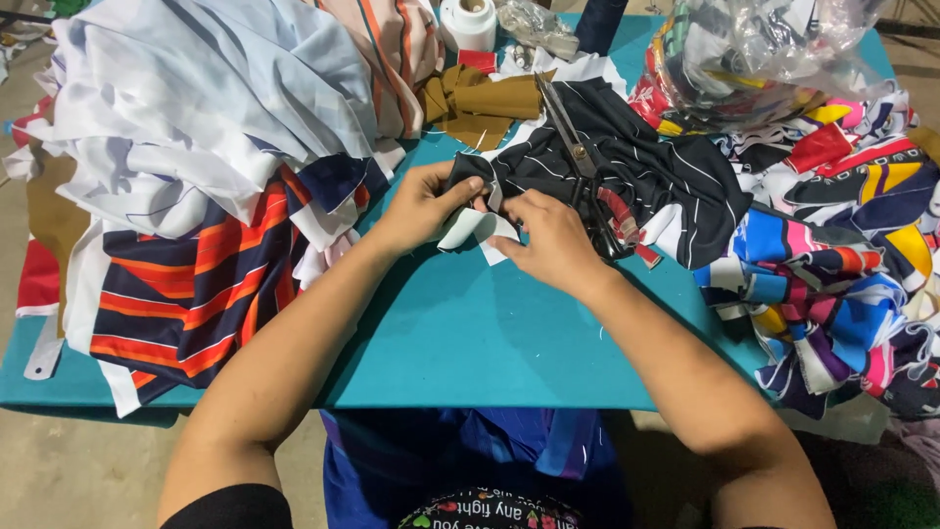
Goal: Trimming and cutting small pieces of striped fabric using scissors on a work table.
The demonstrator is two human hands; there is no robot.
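Centre frame: left hand (423,204) and right hand (550,238) both pinch a black striped cloth (627,167) on the teal table (470,343) | just behind: scissors (573,147) lie loose on the cloth, could slide or nick fingers | upper left: heaped fabric pile (206,118) could topple.

near me the teal counter (470,343) lies bare, so my hands can pass there. a fabric heap (196,167) walls the left, bright scraps (842,245) the right, and scissors (578,157) on black cloth (656,167) block ahead.
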